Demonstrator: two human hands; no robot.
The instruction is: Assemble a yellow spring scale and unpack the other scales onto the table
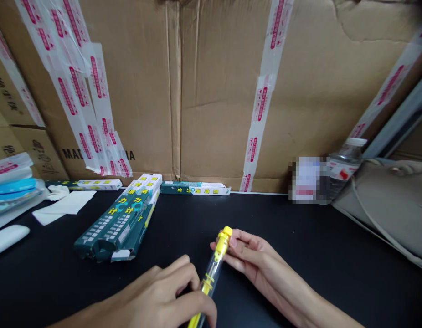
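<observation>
Nearest the camera, the left hand [156, 291] was seen curled around the lower part of a clear plastic tube [211, 278], its fingers closed over the tube. The right hand [259, 259] was partly closed around the upper part, just below a yellow cap [225, 237], with the tube pinched against its fingers. The tube was held tilted between both hands, above a black bench [300, 237].

Farther off, two dark green and white cartons [117, 218] were left lying together on the bench, and a white tissue [64, 205] was laid to their left. A plastic bottle [344, 168] was seen on the right, tilted beside a pixelated patch [306, 180]. Behind was a cardboard wall [214, 91] strung with printed tape [262, 109].
</observation>
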